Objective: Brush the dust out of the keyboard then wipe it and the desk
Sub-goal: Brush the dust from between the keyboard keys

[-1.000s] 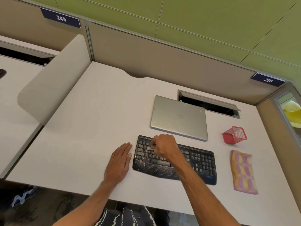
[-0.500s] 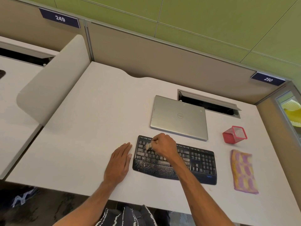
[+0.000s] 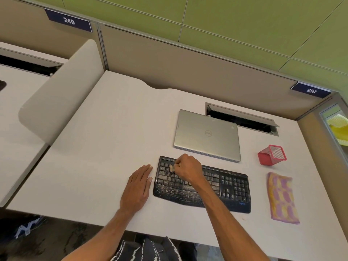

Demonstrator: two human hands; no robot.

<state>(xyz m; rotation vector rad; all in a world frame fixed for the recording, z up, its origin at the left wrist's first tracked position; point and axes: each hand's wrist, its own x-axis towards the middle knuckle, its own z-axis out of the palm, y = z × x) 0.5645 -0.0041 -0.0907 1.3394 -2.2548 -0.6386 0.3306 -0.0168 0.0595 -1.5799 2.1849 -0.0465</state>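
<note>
1. R hand (image 3: 188,169), fingers curled on pale brush (image 3: 171,168), over dusty keyboard (image 3: 231,187), 9 o'clock end.
2. L hand (image 3: 138,187) flat on tabletop (image 3: 103,147), fingers straight, just 9 o'clock of keyboard.
3. Cloth (image 3: 282,198) at 3 o'clock.

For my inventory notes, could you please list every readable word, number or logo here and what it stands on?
"249": on the left blue plate, atop the partition.
"250": on the right blue plate.
Round logo on the laptop lid: letters blurred.
Blue mark and key legends on the keyboard: too small to read.
</note>
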